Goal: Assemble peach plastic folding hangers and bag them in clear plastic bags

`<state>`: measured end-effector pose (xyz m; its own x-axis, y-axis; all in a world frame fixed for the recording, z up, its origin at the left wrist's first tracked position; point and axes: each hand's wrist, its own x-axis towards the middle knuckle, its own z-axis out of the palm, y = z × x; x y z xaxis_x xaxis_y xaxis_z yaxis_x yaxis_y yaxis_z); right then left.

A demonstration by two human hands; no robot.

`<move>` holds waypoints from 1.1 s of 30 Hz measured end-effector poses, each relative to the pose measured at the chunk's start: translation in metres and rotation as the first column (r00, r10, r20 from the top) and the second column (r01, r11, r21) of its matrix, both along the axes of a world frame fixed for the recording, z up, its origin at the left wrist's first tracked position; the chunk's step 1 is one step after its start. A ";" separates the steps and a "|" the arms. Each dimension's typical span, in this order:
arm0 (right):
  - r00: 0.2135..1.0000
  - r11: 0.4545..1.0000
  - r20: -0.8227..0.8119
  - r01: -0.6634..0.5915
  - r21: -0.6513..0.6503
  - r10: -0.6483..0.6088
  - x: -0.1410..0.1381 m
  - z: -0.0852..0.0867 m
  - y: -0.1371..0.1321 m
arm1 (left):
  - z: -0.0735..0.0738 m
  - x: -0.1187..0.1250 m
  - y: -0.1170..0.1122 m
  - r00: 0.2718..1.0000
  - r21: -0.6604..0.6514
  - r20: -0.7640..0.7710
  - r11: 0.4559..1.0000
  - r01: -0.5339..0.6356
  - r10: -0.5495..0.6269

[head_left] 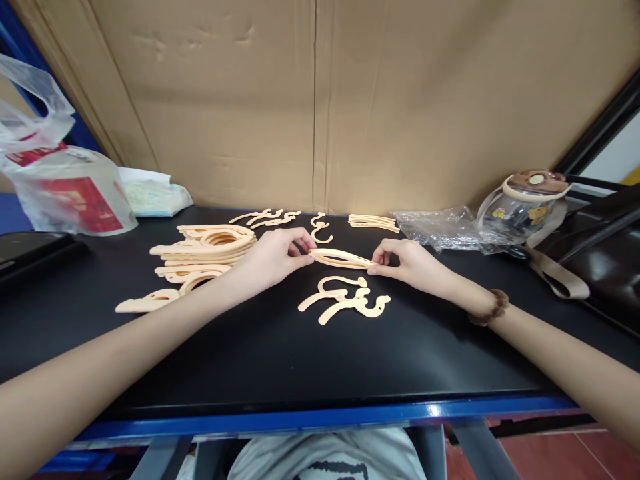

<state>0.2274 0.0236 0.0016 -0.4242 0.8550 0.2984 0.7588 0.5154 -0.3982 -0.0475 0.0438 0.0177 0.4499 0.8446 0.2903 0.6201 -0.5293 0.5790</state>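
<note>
A pair of slim, bowed peach plastic strips (343, 257) spans the gap between my two hands above the black table. My left hand (284, 252) pinches the left end, and my right hand (400, 261) pinches the right end. Just below them lie several loose hook-shaped plastic pieces (345, 300), which look like hanger parts. Beside my left forearm stands a stack of peach plastic hanger pieces (210, 248), partly hidden by that arm. Farther back are another hook piece (321, 228), a row of small curved arms (267, 217) and a small pile of straight strips (373, 222).
Crumpled clear plastic film (440, 227) and a clear drinking bottle (525, 207) lie at back right, near a dark bag (600, 247). On the left are a plastic carrier bag (75, 190) and a tissue pack (155, 193). Cardboard (225, 100) walls the back.
</note>
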 end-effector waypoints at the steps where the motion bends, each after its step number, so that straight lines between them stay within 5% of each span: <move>1: 1.000 1.000 -0.020 0.006 -0.014 -0.007 0.000 0.000 0.000 | 0.000 0.000 0.000 1.000 0.000 0.000 1.000 0.003 -0.003; 15: 0.990 0.996 -0.133 -0.050 -0.079 0.039 0.000 -0.003 0.001 | 0.004 0.002 -0.002 1.000 -0.070 0.016 0.997 -0.021 0.023; 33: 1.000 1.000 -0.005 -0.015 0.000 0.015 -0.002 0.001 -0.002 | 0.006 0.003 -0.003 0.998 -0.102 -0.009 0.993 -0.058 0.058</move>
<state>0.2256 0.0220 0.0028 -0.4355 0.8487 0.3002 0.7492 0.5266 -0.4018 -0.0442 0.0405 0.0232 0.4007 0.8944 0.1987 0.6518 -0.4307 0.6242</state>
